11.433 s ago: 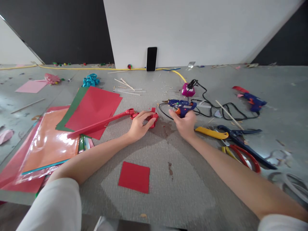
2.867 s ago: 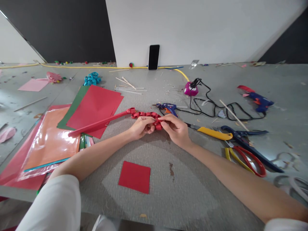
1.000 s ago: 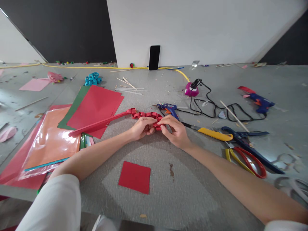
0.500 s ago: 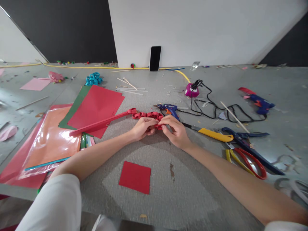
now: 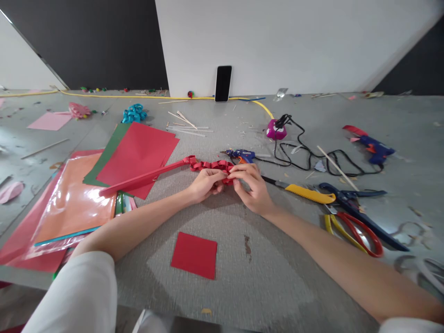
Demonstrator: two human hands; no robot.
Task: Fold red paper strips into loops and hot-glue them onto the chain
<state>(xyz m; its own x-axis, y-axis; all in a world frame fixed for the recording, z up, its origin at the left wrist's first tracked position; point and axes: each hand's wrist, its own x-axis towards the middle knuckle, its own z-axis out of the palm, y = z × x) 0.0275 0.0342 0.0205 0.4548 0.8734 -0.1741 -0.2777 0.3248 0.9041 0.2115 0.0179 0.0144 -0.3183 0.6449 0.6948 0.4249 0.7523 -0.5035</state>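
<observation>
A red paper chain of small folded loops lies across the middle of the table, with a long red strip running from its left end over the red sheets. My left hand pinches the chain near its right end, fingers curled. Thumb and fingers of my right hand are closed on the same end, touching my left fingertips. What lies between the fingertips is partly hidden. A red paper square is flat on the table nearer to me.
Behind my right hand is a blue glue gun. Right of it lie a yellow cutter, scissors and a second glue gun with black cable. Red sheets and a plastic-wrapped orange pack are left. A phone leans on the wall.
The fingers of my right hand have shifted slightly at the chain's end. My left hand keeps its pinch, and the whole view has moved very slightly.
</observation>
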